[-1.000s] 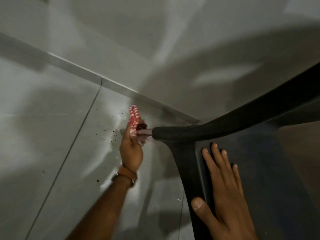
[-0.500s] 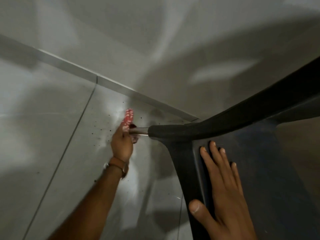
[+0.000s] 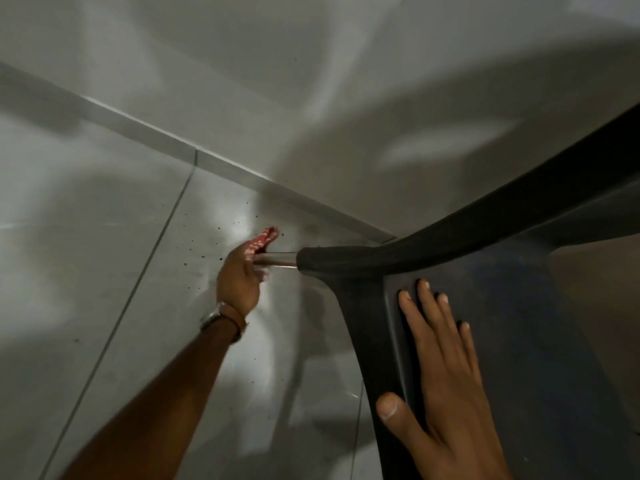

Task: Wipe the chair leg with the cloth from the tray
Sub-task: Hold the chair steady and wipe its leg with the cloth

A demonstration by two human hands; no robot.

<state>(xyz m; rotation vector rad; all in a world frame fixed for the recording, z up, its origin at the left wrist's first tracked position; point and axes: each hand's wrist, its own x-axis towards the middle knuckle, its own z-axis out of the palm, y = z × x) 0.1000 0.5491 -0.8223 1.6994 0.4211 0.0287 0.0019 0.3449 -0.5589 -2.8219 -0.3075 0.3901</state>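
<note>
At frame centre, we see the left hand (image 3: 239,282) closed around a red-and-white patterned cloth (image 3: 262,240), pressing it against the shiny metal chair leg (image 3: 277,260). Lower right, the right hand (image 3: 446,386) lies flat and open on the dark plastic chair seat (image 3: 554,341).

— Any writing, label or number to read here?
— None. The cloth (image 3: 263,240) carries a red and white pattern, but no letters.
— And the wristwatch (image 3: 215,317)?
— It shows only its edge and strap, so its face cannot be read. The chair (image 3: 519,306) bears no mark or brand either.
</note>
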